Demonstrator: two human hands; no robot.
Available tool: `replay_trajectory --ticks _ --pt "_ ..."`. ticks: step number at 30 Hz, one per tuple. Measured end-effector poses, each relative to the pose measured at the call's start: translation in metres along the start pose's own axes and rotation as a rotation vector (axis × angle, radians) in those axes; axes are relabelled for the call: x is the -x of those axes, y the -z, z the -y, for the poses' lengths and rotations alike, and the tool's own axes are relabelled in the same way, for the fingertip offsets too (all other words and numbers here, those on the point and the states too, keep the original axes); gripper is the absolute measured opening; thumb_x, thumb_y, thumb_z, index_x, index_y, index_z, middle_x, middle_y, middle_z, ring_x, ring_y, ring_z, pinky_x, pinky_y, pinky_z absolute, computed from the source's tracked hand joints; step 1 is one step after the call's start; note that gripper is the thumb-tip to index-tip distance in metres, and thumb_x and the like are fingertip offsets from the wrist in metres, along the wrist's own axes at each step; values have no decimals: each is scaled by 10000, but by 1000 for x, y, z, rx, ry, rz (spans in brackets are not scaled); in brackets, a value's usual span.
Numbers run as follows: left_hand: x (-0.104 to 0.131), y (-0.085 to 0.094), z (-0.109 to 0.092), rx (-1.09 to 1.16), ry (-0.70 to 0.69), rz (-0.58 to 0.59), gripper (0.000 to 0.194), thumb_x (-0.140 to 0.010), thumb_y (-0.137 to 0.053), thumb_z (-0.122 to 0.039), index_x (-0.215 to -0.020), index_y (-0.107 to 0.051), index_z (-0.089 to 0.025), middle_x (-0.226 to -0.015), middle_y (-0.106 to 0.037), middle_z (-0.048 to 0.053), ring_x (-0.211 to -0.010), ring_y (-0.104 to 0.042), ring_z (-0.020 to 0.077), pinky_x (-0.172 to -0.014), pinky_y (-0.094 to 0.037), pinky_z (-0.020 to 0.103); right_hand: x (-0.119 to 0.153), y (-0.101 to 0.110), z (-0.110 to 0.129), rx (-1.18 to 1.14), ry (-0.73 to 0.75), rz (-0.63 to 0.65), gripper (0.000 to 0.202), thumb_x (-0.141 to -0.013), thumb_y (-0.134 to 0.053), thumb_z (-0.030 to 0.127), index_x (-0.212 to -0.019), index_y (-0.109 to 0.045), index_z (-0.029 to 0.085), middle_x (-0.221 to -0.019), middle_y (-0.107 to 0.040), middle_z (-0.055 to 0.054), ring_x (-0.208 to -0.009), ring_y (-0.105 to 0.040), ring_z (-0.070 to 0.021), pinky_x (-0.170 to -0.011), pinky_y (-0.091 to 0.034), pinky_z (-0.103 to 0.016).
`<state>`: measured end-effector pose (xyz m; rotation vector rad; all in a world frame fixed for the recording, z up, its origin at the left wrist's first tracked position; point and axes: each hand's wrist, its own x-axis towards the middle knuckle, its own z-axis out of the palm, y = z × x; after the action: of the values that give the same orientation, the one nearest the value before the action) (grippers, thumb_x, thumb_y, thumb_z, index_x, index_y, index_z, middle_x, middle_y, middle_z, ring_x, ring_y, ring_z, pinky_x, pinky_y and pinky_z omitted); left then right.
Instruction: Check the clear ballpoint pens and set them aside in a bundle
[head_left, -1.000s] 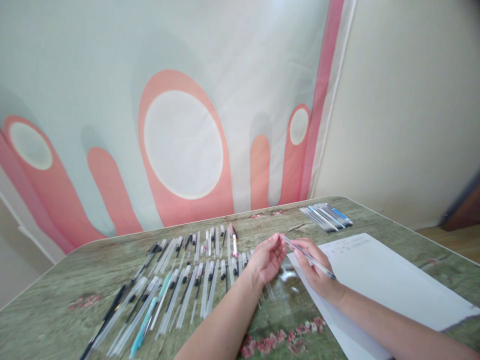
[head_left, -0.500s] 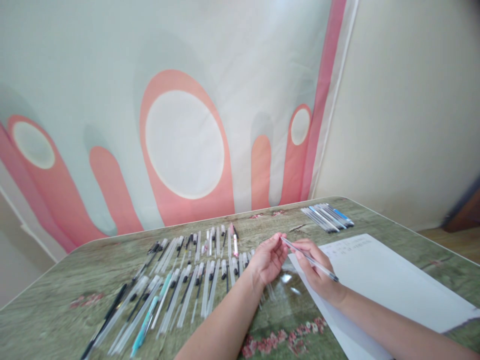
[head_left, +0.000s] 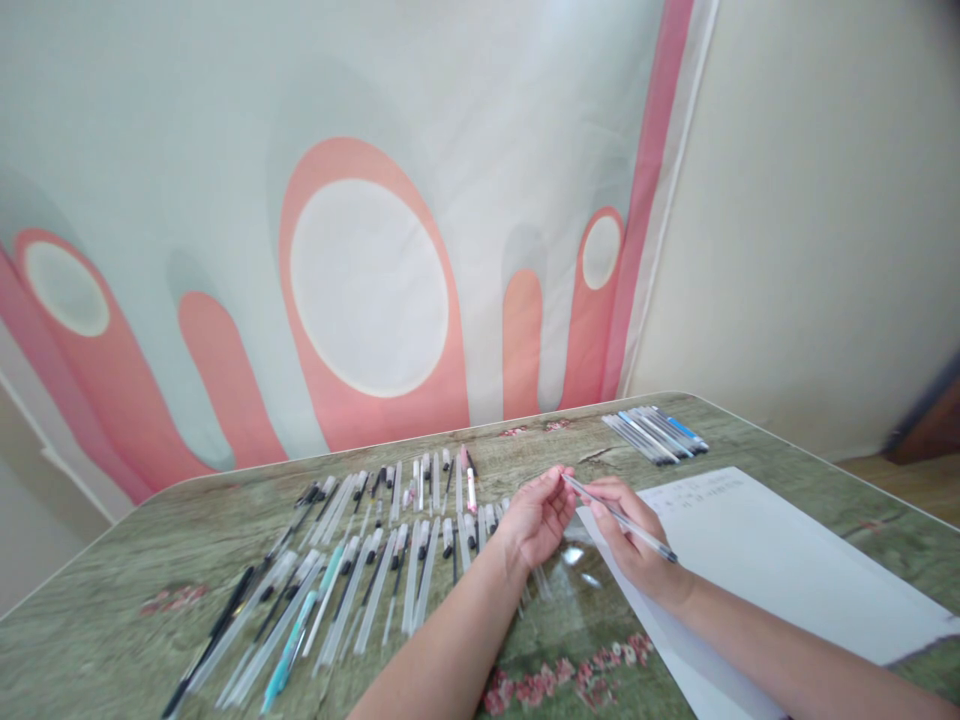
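A slim clear pen (head_left: 630, 522) with a dark end is held slantwise above the table. My right hand (head_left: 628, 530) is closed round its barrel, the dark end sticking out over the back of the hand. At the other tip, my left hand (head_left: 541, 515) pinches with thumb and forefinger, its remaining fingers curled and the palm turned up. Whether the left fingers hold the tip itself or a small part on it is too small to tell. Under the right forearm lies a sheet of white paper (head_left: 772, 560) with faint writing near its far edge.
Two rows of taken-apart pens, with clear barrels (head_left: 379, 590), caps and dark refills, spread left of my hands. Among them is a turquoise pen (head_left: 281, 660). A bundle of pens (head_left: 652, 435) lies at the back right of the table (head_left: 97, 600). A patterned sheet (head_left: 510, 150) hangs behind.
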<state>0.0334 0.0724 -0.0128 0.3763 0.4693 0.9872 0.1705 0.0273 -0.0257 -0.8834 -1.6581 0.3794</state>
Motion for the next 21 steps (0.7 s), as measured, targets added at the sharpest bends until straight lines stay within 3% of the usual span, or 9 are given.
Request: replay_trajectory --ticks 7,17,21 --pt "1 -1 -1 -28 -3 4 109 -760 -593 -135 -862 -607 -97 -788 -666 42 -619 -612 74 -658 -496 177 1 1 -2 14 27 11 197 -846 -436 197 -1031 -502 203 -960 -533 -74 -889 -545 -192 -775 -467 -360" --pt "0 3 0 -67 -6 107 122 -753 -603 -138 -859 -623 -81 -755 -657 41 -661 -614 78 -703 -488 177 2 4 2 82 98 40 251 -832 -434 133 -1063 -489 213 -988 -515 -73 -927 -531 -191 -803 -453 -356" --pt "2 -2 2 -68 -38 87 155 -745 -619 -174 -881 -627 -100 -826 -662 55 -695 -616 90 -691 -492 188 -1 3 2 93 82 33 246 -836 -434 145 -1066 -489 212 -996 -520 -71 -948 -529 -191 -819 -447 -354"
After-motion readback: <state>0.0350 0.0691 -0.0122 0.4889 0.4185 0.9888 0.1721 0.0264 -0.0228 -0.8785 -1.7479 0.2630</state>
